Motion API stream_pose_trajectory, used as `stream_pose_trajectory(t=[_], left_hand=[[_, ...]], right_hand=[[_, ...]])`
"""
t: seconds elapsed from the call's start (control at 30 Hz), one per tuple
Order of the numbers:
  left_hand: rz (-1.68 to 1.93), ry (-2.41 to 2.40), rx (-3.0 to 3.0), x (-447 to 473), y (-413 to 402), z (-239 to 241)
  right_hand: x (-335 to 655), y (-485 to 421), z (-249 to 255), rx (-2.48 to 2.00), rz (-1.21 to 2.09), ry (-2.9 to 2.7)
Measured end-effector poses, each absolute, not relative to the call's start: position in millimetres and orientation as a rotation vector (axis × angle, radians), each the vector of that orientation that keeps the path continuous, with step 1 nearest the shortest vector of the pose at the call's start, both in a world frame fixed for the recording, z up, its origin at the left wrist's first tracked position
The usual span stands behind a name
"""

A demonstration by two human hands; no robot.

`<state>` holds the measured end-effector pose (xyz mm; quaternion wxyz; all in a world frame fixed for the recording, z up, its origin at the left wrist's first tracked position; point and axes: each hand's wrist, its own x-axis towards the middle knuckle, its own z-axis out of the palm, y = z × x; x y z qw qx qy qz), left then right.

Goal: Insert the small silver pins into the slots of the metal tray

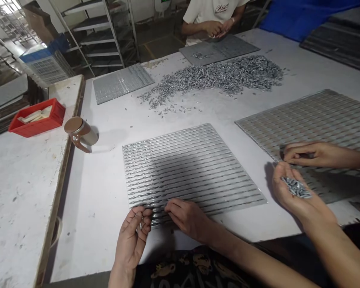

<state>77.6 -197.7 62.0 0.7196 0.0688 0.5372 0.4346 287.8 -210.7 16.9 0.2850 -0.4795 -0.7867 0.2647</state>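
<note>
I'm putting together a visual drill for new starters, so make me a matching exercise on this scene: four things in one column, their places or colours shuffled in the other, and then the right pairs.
Things:
1. Camera wearer's left hand
2. Mug
3. Bin
4. Pile of small pieces

Places or colours:
A. Red and open-topped
B. Heaped beyond the nearest ridged panel
C. Brown-topped
D. At that panel's near left corner, with shiny bits in its fingers

Pairs: 1-D; 2-C; 3-A; 4-B
</note>
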Motion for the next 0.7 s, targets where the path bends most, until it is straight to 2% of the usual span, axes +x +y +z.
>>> stream_pose_trajectory(t=[0.2, 0.43, 0.7], left_hand=[[0.914, 1.131, 0.210, 81.4, -202.6, 61.5], [0.802, 1.084, 0.382, 98.9, -209.4, 67.1], [0.649, 1.060, 0.459, 119.6, -218.7, 59.2]], right_hand=[[293.2, -208.2, 26.1, -1.362, 0.602, -2.226], [296.0, -218.6, 44.7, -1.228, 0.646, -1.926], [291.2, -228.8, 66.3, -1.275, 0.689, -2.148]])
